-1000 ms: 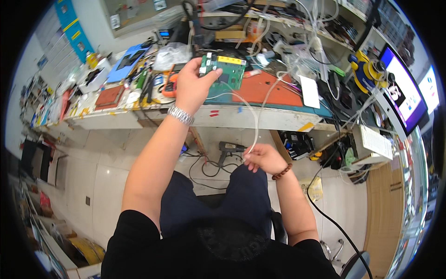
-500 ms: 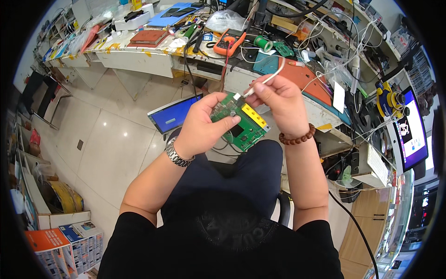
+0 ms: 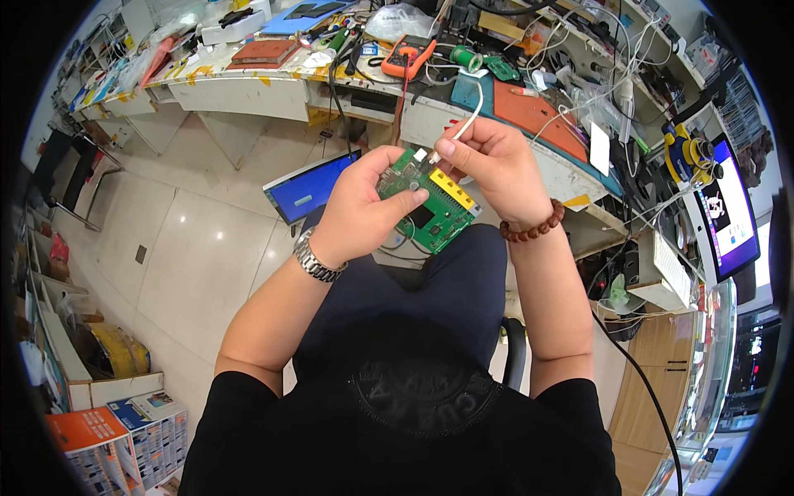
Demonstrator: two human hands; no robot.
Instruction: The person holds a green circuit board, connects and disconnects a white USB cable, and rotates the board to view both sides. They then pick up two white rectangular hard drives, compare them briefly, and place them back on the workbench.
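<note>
Over my lap I hold a green circuit board point(image 3: 447, 221) that carries a row of yellow sockets point(image 3: 452, 191) along one edge. My left hand point(image 3: 368, 207) grips its left side, thumb lying across the top face. Pinched between the thumb and fingers of my right hand point(image 3: 492, 161) is the end of a white cable point(image 3: 477, 106). The cable's tip is at the board's upper edge, beside a small white connector point(image 3: 420, 155). Whether the plug sits inside a socket I cannot tell.
Behind the board runs a cluttered workbench with an orange multimeter point(image 3: 408, 56), a spool of green wire point(image 3: 466, 57) and a rust-coloured mat point(image 3: 538, 120). A small screen point(image 3: 310, 188) stands low at the left. On the right are a monitor point(image 3: 728, 207) and a keyboard point(image 3: 672, 279).
The white cable's end has come down and left to the board's edge, with my right fingers closer to the board. The whole view has shifted slightly.
</note>
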